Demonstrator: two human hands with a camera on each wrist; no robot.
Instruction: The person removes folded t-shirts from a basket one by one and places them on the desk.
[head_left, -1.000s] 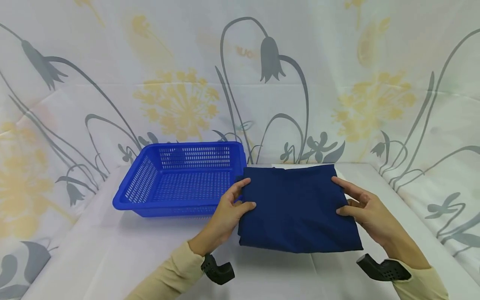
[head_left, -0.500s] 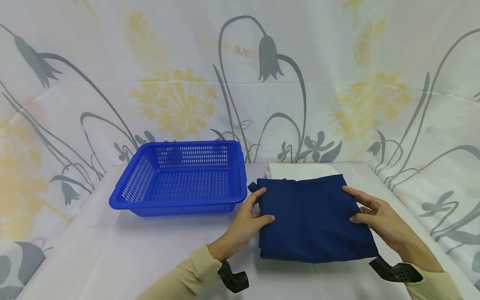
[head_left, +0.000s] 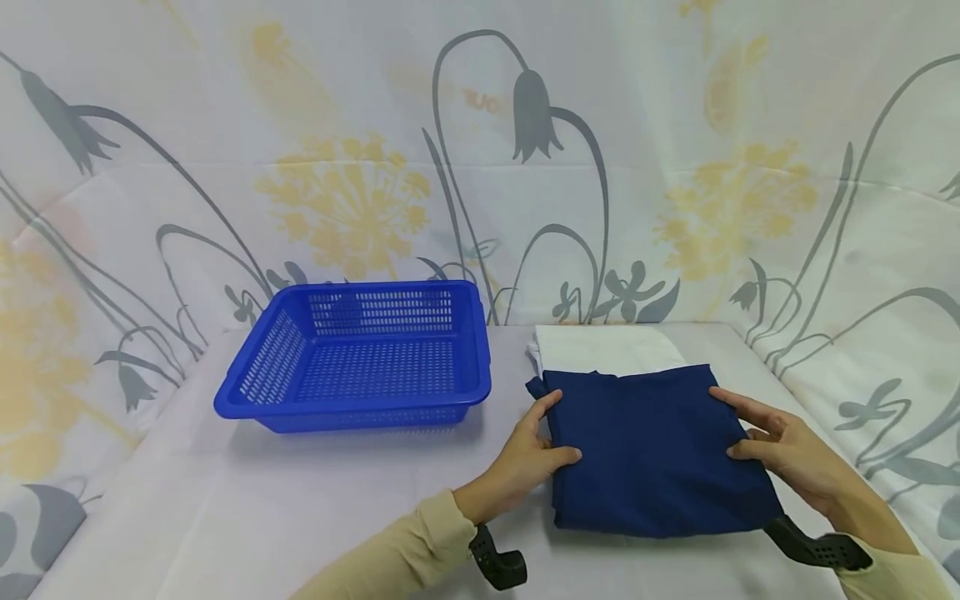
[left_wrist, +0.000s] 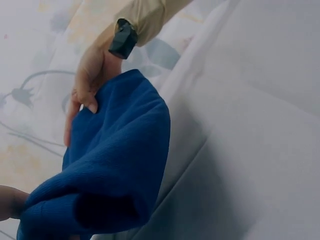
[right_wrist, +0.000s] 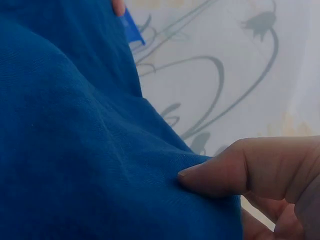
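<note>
A folded navy-blue cloth (head_left: 660, 454) is held up between both hands, its layers rolled into an open fold at the near end in the left wrist view. My left hand (head_left: 521, 462) grips its left edge, thumb on top and the other fingers partly hidden behind. At the opposite edge my right hand (head_left: 798, 454) pinches the cloth, its thumb pressing the upper face in the right wrist view. Behind the navy cloth, partly covered by it from this angle, lies a folded white cloth (head_left: 607, 348) on the table.
To the left stands a blue plastic basket (head_left: 352, 410) with perforated walls and nothing inside. A white sheet covers the table (head_left: 300, 517). A flower-patterned curtain (head_left: 645, 208) hangs along the back and sides.
Both hands have carried the navy cloth to the right and nearer to me, away from the basket. More of the white cloth behind it has come into view.
</note>
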